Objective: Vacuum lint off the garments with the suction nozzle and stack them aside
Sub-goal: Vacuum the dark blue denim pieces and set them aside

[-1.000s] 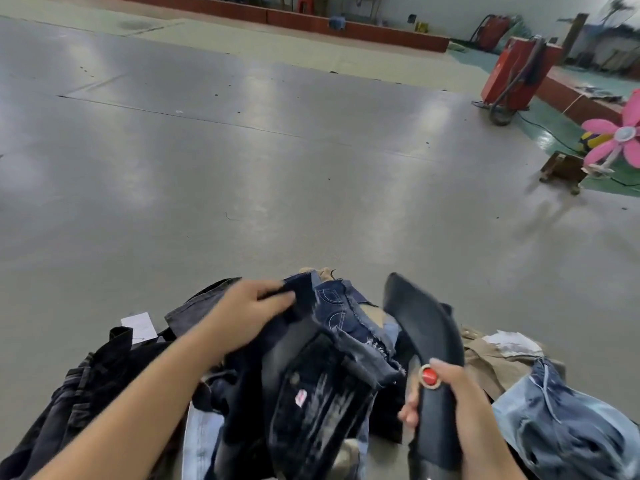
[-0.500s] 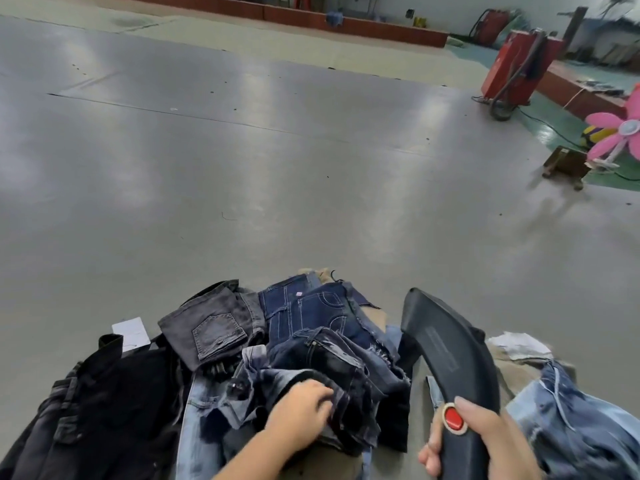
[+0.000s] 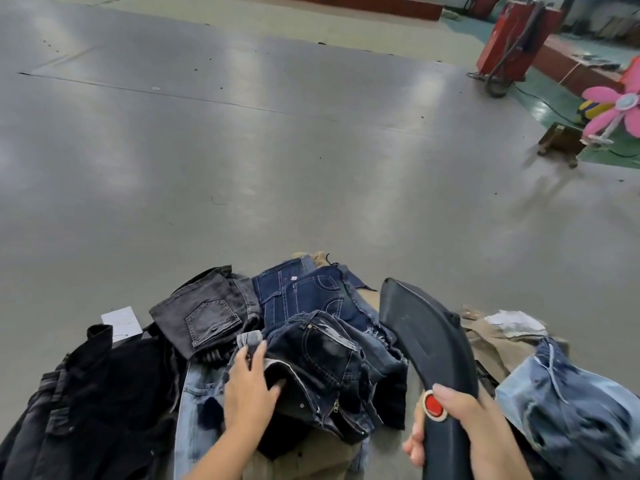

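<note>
— Grey workshop floor (image 3: 242,168) runs wide ahead, with the heap of clothes at its near edge. What lies where, left to right?

— Far left, a black garment (image 3: 104,386); behind it a white paper slip (image 3: 121,320). Next a charcoal pair of jeans (image 3: 204,317), then navy shorts (image 3: 304,296), and in front of those the dark washed jeans (image 3: 329,362) that top the heap. Right of the nozzle, a tan garment (image 3: 491,344) and a pale blue denim piece (image 3: 568,403).

— And the hands?

— The left hand (image 3: 249,386) lies on the dark washed jeans at the waistband, its fingers (image 3: 258,356) fairly straight and spread over the cloth; I see no pinch. The right hand (image 3: 464,424) is wrapped round the handle of the suction nozzle (image 3: 426,341), thumb beside the red button (image 3: 434,405). The nozzle's mouth is raised, tilted clear of the fabric.

— So which step?

— Arranging the garment, I'd judge, before vacuuming it. Next calls for flattening the cloth under the left hand and lowering the nozzle's mouth onto it.

— Risk?

— Loose folds could be sucked in if not held taut.
</note>
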Tool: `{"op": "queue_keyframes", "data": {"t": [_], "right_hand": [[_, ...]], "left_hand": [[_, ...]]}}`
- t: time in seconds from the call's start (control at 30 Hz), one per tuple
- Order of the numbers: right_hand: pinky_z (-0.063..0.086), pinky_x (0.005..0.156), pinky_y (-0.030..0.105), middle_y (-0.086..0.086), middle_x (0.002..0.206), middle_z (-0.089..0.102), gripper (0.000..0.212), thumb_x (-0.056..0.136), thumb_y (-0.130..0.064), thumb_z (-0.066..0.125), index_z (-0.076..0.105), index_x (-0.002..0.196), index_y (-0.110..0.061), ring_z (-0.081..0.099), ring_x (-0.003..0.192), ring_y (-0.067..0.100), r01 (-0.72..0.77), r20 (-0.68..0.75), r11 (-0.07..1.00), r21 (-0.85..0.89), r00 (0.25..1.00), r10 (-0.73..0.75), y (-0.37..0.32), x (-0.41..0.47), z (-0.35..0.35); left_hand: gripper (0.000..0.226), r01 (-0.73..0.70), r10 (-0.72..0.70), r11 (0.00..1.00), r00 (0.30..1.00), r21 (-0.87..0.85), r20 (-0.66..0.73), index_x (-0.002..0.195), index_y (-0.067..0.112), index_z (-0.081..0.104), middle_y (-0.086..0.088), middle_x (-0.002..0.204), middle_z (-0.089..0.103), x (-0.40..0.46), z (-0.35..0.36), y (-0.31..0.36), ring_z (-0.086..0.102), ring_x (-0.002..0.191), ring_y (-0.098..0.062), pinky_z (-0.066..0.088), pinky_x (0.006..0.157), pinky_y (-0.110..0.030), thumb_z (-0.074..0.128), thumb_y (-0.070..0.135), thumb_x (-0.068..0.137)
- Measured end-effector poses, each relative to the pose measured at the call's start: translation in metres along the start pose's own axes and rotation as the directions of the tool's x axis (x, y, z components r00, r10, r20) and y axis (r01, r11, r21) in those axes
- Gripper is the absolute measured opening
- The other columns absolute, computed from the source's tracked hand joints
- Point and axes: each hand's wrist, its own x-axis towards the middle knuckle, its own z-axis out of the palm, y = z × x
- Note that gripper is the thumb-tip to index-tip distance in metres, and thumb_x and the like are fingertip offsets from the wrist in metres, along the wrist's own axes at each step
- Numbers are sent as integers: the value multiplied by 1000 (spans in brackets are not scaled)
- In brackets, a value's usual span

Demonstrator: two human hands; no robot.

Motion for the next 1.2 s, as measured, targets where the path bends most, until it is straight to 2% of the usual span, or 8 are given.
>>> {"op": "queue_keyframes", "data": {"t": [0.1,0.23,0.4,0.6,0.8,0.9,1.03,1.2], "right_hand": [[43,34,32,31,50,47,24,80,0,50,51,102,10,48,36,34,-7,35,1000,23,999,7,3,-2,-1],[43,34,31,30,48,46,33,71,-9,54,51,98,10,49,36,35,24,53,1000,-7,998,-23,1,-2,0],[43,36,33,28,49,46,17,87,-2,45,51,94,12,48,42,36,39,52,999,-8,998,-38,2,-5,-3],[43,33,33,27,45,44,16,87,1,42,51,94,13,47,37,35,47,40,998,52,998,-49,-2,-9,-3],[43,35,32,30,49,45,47,69,-6,54,52,112,12,46,36,34,32,79,993,113,996,-41,-2,-15,-2],[43,37,32,30,49,44,62,61,-3,57,60,121,-18,45,39,33,44,21,985,169,999,-48,-5,-12,6],[43,31,23,18,46,58,49,79,19,46,60,117,-9,52,32,24,91,-15,989,120,996,-90,-10,-14,6],[40,41,35,31,52,45,63,67,5,53,56,128,-10,42,42,32,86,-15,978,189,996,-84,-1,-9,10]], "left_hand": [[21,-134,137,990,988,-47,66,114,27,56,-2,116,62,19,-21,23,58,109,-27,45,83,-33,50,28,94],[15,-113,196,938,953,-328,233,95,17,66,-4,94,69,48,-81,64,62,92,-23,42,76,-27,52,23,92],[34,368,249,730,640,-575,726,98,10,67,-5,82,71,40,-143,80,67,69,-19,53,62,-26,58,41,91],[46,479,249,271,803,-835,541,91,12,79,-13,95,75,62,-166,91,73,77,-28,57,62,-33,65,54,80],[75,209,-118,837,971,-505,207,145,9,35,-18,145,40,88,-113,54,43,129,-33,38,106,-41,68,40,85],[75,438,-358,752,899,-493,253,138,4,43,-24,140,44,69,-58,21,44,128,-38,37,107,-41,69,47,82],[65,556,-547,585,808,-590,219,123,4,54,-22,131,53,37,-10,20,48,122,-38,39,101,-42,63,56,83],[63,621,-364,535,781,-573,508,107,7,57,-12,102,64,13,15,61,65,92,-28,44,71,-32,55,65,83]]}}
